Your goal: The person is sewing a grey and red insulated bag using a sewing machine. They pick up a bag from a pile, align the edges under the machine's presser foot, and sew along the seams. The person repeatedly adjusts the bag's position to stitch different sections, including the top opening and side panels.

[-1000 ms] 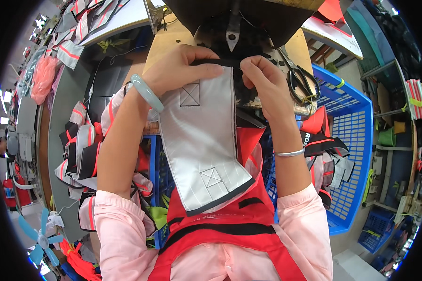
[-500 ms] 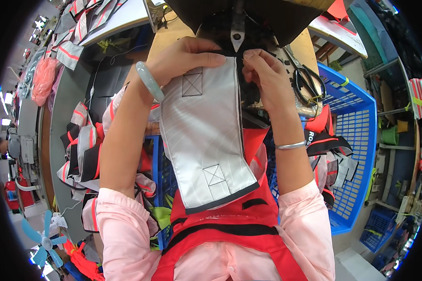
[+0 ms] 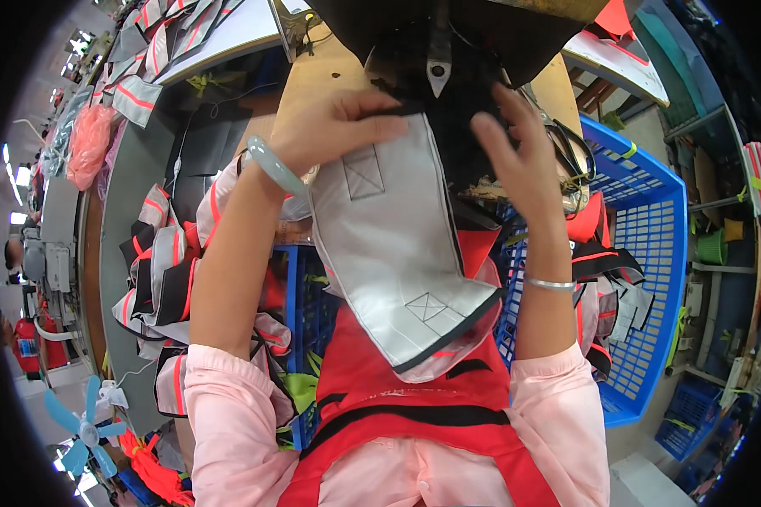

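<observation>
Left hand (image 3: 347, 128): your fingers pinch the panel's (image 3: 402, 232) top.
Right hand (image 3: 522, 160): raised, your fingers parted, holding nothing.
Panel: stretching from your left hand toward your apron (image 3: 368, 384).
Change: your right fingers have opened off the panel's edge.

Pale pink it is for the shirt (image 3: 364, 475), loose sleeves (image 3: 238, 414) finishing in gathered cuffs (image 3: 224, 363) near the elbows, a small round button (image 3: 424, 486) on the front! Over that comes the bright red apron (image 3: 372, 346), with broad red straps (image 3: 528, 469), a curved black band (image 3: 414, 417) sweeping across and small pale lettering (image 3: 397, 395) close by. Bare left hand (image 3: 336, 128), a thick, glossy, pale green bangle (image 3: 272, 171) at its wrist; bare right hand (image 3: 526, 160), and there's a slim silver bracelet (image 3: 550, 285)!
</observation>
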Motion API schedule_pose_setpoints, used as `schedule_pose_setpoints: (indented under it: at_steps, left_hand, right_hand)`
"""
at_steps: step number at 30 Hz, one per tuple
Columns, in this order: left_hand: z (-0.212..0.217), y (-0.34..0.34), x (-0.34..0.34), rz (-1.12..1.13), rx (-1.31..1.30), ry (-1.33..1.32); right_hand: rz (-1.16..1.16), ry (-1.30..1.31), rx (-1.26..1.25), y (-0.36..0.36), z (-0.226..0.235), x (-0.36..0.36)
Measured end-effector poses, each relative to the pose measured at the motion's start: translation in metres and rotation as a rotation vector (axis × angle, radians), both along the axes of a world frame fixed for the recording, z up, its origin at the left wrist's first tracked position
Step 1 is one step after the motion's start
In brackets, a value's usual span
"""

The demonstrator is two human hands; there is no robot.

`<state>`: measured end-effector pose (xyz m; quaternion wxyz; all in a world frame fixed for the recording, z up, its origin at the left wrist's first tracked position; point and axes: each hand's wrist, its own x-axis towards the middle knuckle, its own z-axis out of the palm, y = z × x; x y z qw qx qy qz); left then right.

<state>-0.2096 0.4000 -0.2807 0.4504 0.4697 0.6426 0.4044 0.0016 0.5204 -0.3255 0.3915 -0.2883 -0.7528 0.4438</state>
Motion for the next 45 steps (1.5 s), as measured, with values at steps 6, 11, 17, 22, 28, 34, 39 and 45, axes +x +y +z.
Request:
schedule_pose_setpoints:
  at_steps: [6, 11, 17, 22, 28, 34, 39, 45]
  left_hand:
    - [-0.001, -0.024, 0.036, -0.156, 0.102, 0.023]
    - [-0.031, -0.061, 0.027, -0.173, -0.062, -0.084]
    - [-0.053, -0.077, 0.073, -0.202, 0.102, 0.012]
    - [-0.030, -0.070, 0.102, -0.133, 0.312, 0.142]
    - [-0.034, -0.083, 0.073, -0.268, 0.080, -0.062]
    - [-0.017, -0.083, 0.065, 0.002, 0.078, -0.295]
    - [0.010, -0.046, 0.043, 0.086, 0.169, -0.174]
    - [0.005, -0.010, 0.022, 0.261, 0.088, -0.338]
  right_hand:
    - [0.531, -0.069, -0.636, -0.063, 0.010, 0.034]
    - [0.434, 0.112, -0.714, -0.076, 0.001, 0.075]
    - [0.029, -0.166, 0.385, -0.074, 0.028, 0.089]
    - [0.374, -0.395, 0.530, -0.092, 0.031, 0.063]
    - [0.417, -0.417, 0.101, -0.086, 0.041, 0.067]
    - [0.501, -0.240, -0.107, -0.052, 0.032, 0.060]
    - [0.427, -0.113, -0.283, -0.033, 0.044, 0.033]
    - [0.310, -0.116, -0.247, -0.014, 0.035, 0.004]
